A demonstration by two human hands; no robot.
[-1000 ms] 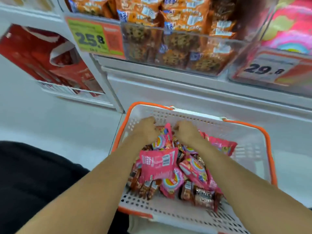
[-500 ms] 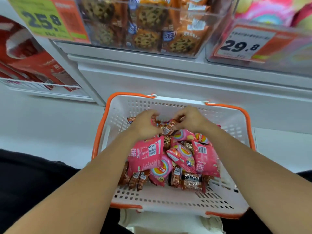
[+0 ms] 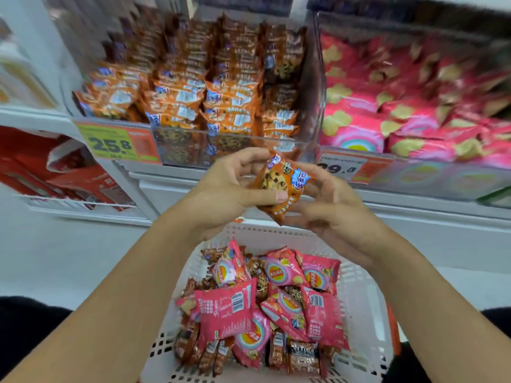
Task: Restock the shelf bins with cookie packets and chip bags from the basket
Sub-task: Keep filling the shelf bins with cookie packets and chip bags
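An orange cookie packet [image 3: 279,183] is held up between both hands, just in front of the clear cookie bin [image 3: 229,153]. My left hand [image 3: 229,189] grips its left side with the thumb across the front. My right hand [image 3: 329,205] holds its right and lower edge. Below them the white basket [image 3: 362,305] holds several pink chip bags [image 3: 225,308] and brown cookie packets [image 3: 300,355]. The cookie bin is stacked with orange packets. To its right a chip bin [image 3: 431,175] holds pink bags.
Price tags reading 25.8 [image 3: 116,145] and 29.8 [image 3: 340,167] hang on the bin fronts. Red boxes [image 3: 69,172] sit on a lower shelf at left. White shelf ledge [image 3: 414,214] runs under the bins. The floor [image 3: 69,258] lies left of the basket.
Both hands rose out of the basket with one cookie packet, up to the front of the cookie bin. The view tilted upward, showing more of the shelf bins.
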